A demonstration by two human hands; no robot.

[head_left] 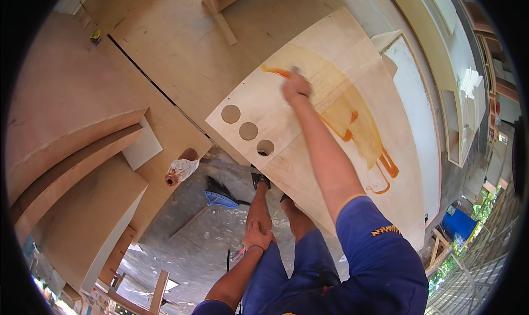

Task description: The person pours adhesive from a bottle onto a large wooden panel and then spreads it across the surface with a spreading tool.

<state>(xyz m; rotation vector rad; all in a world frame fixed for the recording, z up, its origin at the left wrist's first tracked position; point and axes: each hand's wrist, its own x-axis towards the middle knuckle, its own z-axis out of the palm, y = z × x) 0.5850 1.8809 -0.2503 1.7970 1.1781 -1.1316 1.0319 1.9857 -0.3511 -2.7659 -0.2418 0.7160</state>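
A pale wooden panel (300, 144) with three round holes near its left end lies before me. Orange-amber glue (352, 130) is smeared over its middle, with thicker streaks at several spots. My right hand (297, 88) is closed low over the panel at the far end of the smear, beside an orange streak (275, 70). A small greyish edge shows at its fingers, too blurred to name. My left hand (258, 237) rests on my leg near the knee, fingers laid over it, holding nothing.
A bottle in a whitish wrap (183, 167), brown at its mouth, is at the left beside the boards. A blue broom head (221, 199) lies on the grey floor. Curved wooden pieces (82, 155) stand farther left. A white-faced panel (413, 94) borders the right side.
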